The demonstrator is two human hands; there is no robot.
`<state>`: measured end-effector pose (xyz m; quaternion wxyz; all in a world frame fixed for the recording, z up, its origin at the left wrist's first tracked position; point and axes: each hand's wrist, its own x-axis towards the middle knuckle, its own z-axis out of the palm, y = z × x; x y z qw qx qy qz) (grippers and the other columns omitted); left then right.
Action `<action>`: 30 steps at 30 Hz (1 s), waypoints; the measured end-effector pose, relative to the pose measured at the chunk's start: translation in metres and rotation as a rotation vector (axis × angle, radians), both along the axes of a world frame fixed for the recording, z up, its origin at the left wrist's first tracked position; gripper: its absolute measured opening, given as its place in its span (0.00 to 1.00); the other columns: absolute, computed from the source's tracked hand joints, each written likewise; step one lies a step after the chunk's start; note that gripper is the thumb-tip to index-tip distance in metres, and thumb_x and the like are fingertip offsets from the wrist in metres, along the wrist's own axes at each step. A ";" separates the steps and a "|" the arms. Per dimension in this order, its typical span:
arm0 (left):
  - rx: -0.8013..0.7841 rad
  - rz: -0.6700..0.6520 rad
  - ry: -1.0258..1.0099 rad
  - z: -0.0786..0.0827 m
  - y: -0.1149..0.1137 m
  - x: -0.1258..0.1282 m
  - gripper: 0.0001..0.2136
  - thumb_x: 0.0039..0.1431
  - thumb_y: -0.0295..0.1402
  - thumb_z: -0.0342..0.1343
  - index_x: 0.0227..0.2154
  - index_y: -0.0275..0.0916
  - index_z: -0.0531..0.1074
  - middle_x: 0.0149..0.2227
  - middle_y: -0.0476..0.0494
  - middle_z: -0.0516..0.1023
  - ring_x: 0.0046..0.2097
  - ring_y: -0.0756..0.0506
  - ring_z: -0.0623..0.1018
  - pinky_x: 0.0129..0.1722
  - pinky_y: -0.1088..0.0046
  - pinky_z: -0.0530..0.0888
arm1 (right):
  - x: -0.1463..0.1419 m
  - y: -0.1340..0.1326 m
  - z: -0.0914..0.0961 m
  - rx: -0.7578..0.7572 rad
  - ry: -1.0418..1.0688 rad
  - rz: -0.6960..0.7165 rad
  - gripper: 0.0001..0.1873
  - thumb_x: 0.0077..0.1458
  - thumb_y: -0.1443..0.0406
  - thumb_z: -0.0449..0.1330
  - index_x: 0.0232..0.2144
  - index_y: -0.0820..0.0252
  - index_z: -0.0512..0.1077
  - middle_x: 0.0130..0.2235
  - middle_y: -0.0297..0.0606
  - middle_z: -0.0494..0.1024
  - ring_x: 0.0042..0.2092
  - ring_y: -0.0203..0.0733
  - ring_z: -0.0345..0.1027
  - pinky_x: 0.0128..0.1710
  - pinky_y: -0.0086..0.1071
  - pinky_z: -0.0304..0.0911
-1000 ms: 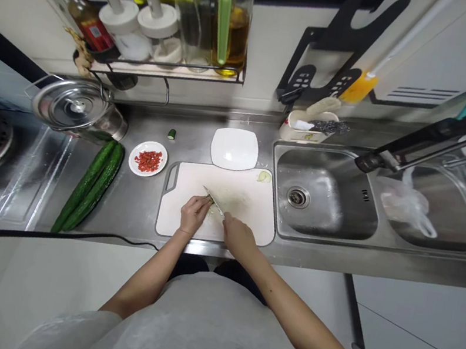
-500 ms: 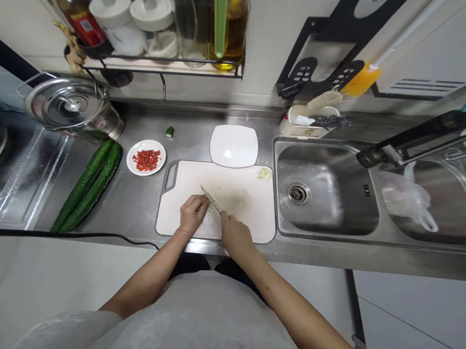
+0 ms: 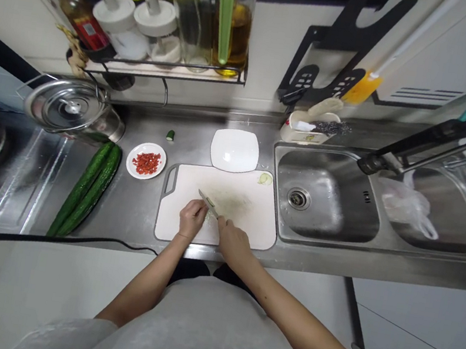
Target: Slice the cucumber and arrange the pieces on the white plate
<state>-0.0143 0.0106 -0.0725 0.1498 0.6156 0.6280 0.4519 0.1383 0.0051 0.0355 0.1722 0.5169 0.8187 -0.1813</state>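
Note:
My right hand (image 3: 232, 241) is closed round the handle of a kitchen knife (image 3: 209, 203), whose blade slants up and left over the white cutting board (image 3: 175, 221). Against the blade's near side, my left hand (image 3: 192, 217) has its fingers pinched together; what they hold is hidden. Small pale bits (image 3: 210, 216) lie on the board between the two hands. A greenish wet smear marks the board's middle. Thin pale green cucumber slices (image 3: 265, 179) rest at its far right corner.
A white plate (image 3: 234, 150) stands behind the board. To the left are a small dish (image 3: 129, 165) of chopped red pieces, a cucumber end (image 3: 170, 135) and two whole cucumbers (image 3: 86, 191). The sink (image 3: 327, 196) lies right; a bottle rack (image 3: 165, 68) overhangs the back.
The camera view has tilted slightly, so the scene sits a little lower. The knife and both hands have barely shifted on the board.

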 end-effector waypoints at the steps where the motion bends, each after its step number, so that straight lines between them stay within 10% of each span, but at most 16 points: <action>1: -0.001 -0.003 -0.001 0.000 0.000 0.000 0.07 0.60 0.31 0.51 0.29 0.38 0.73 0.31 0.44 0.77 0.35 0.50 0.76 0.35 0.74 0.72 | -0.001 0.000 0.000 -0.003 -0.005 -0.004 0.18 0.63 0.72 0.39 0.53 0.64 0.58 0.40 0.48 0.74 0.39 0.41 0.73 0.34 0.29 0.65; 30: -0.021 0.003 0.031 -0.002 0.000 -0.001 0.10 0.60 0.31 0.49 0.24 0.38 0.70 0.29 0.44 0.74 0.32 0.51 0.73 0.31 0.75 0.69 | -0.011 0.007 0.002 -0.052 0.032 -0.048 0.16 0.64 0.71 0.40 0.51 0.64 0.61 0.41 0.48 0.74 0.40 0.42 0.73 0.37 0.31 0.66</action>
